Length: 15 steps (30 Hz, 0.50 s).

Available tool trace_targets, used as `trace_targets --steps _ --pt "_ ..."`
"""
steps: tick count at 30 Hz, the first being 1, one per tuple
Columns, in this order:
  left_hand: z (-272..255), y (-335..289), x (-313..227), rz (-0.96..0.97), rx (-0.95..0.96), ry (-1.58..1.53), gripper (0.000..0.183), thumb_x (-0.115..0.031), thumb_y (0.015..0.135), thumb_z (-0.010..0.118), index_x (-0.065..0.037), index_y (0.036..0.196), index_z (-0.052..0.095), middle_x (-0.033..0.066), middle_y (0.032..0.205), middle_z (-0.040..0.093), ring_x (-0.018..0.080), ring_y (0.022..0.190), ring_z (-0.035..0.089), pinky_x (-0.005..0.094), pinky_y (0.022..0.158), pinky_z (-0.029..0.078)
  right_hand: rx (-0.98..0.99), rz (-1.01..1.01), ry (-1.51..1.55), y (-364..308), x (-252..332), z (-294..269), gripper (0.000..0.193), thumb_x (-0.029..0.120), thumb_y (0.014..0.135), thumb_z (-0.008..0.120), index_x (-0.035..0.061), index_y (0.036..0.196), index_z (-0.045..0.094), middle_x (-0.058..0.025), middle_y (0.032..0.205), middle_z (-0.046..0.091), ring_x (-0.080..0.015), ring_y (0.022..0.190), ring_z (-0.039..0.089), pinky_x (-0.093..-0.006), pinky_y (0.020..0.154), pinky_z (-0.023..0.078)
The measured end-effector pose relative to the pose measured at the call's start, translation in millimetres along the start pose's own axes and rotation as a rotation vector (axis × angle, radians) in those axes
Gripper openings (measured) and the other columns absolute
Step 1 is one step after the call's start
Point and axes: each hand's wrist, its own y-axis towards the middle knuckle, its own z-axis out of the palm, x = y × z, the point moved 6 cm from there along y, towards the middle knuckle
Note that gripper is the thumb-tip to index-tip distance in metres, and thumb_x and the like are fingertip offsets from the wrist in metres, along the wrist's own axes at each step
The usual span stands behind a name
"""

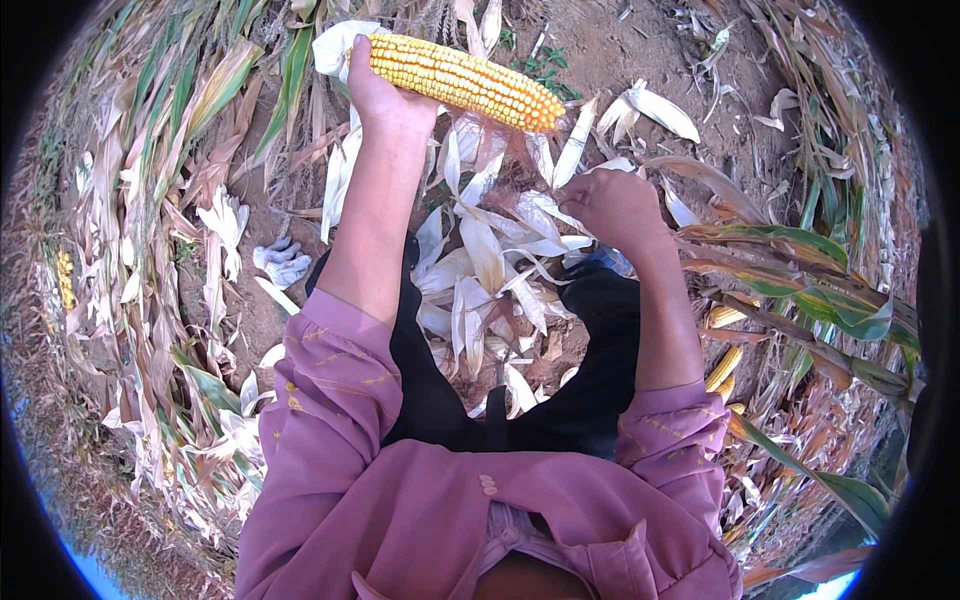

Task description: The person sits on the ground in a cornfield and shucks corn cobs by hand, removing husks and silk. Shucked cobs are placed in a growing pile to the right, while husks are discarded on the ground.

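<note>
My left hand (388,98) is wrapped around the base end of a bare yellow ear of corn (465,80), thumb on top. Some pale husk (340,48) still shows at that end, and the kernel tip points right. Lower and to the right, my right hand (615,208) is closed, its fingers curled inward beside a pale strip of husk (575,145). Whether the fingers grip that strip is hard to see. Between my legs lies a heap of peeled husks (485,255), with brownish corn silk (512,165) on top.
Several yellow ears (722,370) lie at the right by dry stalks with green-brown leaves (845,310). A greyish glove (283,262) rests on the soil left of my leg. More corn (66,280) shows far left among dry leaves (140,240). Bare soil (600,50) lies ahead.
</note>
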Motion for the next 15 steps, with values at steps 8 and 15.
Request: trace_targets --steps 8,15 --pt "4 -6 -3 0.031 -0.016 0.015 0.048 -0.041 0.096 0.036 -0.003 0.125 0.041 0.0178 0.122 0.049 0.0332 0.117 0.047 0.0529 0.1 0.036 -0.128 0.017 0.203 -1 0 -16 0.04 0.035 0.078 0.068 0.0112 0.109 0.062 -0.0108 0.099 0.067 -0.0273 0.091 0.065 -0.0407 0.074 0.052" --pt "2 0 6 -0.023 0.0 -0.024 0.048 -0.041 0.096 0.036 -0.003 0.124 0.044 0.017 0.119 0.051 0.0317 0.113 0.049 0.0515 0.099 0.037 -0.203 0.011 0.706 13 15 -14 0.043 0.03 0.082 0.07 0.0028 0.114 0.06 -0.0078 0.099 0.067 -0.0144 0.087 0.064 -0.0281 0.076 0.05"
